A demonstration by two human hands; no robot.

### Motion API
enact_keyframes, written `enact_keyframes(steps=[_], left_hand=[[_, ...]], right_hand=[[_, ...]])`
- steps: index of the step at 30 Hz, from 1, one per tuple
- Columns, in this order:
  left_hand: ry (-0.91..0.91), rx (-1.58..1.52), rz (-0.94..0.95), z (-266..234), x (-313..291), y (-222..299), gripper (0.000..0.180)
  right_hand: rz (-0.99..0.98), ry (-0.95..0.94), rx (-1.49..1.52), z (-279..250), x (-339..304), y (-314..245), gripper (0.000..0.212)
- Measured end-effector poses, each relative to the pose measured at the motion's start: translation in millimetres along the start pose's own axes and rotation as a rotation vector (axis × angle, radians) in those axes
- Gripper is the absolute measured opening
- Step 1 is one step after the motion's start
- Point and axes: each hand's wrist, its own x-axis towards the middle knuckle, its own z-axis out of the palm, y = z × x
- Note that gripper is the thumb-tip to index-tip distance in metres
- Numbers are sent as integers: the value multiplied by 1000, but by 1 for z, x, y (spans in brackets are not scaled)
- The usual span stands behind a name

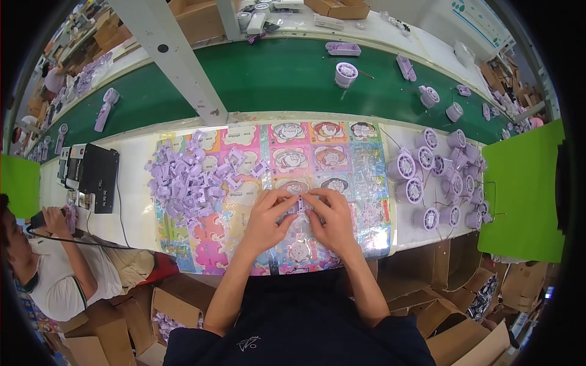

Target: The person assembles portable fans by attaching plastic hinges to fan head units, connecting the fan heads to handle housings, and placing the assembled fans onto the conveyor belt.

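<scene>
Between my two hands is a small lilac plastic bracket (300, 206), partly covered by my fingers. My left hand (268, 218) pinches it from the left with thumb and fingertips. From the other side my right hand (329, 218) grips the same piece. Both hands rest over a colourful cartoon-printed sheet (366, 165). To their left lies a heap of similar lilac brackets (189, 183). Lilac round housings (415, 190) with thin wires stand grouped on the right of the table.
A green conveyor belt (274, 79) runs beyond the table, carrying lilac parts. A white post (177, 61) rises at its near edge. A black device (101, 177) stands left, near a seated co-worker (67, 268). Cardboard boxes (177, 299) lie below; a green panel (525, 189) stands right.
</scene>
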Motion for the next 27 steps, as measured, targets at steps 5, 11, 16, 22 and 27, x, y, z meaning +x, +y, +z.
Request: enact_keyframes(steps=[5, 11, 16, 22, 27], left_hand=[[20, 9, 10, 3, -1, 0, 43], [51, 17, -12, 5, -1, -1, 43], [93, 1, -85, 6, -2, -2, 43], [56, 5, -27, 5, -2, -5, 45], [42, -28, -30, 2, -1, -5, 43]], right_hand=[[14, -16, 27, -2, 0, 2, 45], [70, 31, 56, 1, 0, 1, 44], [-46, 17, 19, -1, 1, 1, 43], [-53, -11, -14, -1, 1, 0, 45], [-58, -18, -16, -1, 0, -1, 46]])
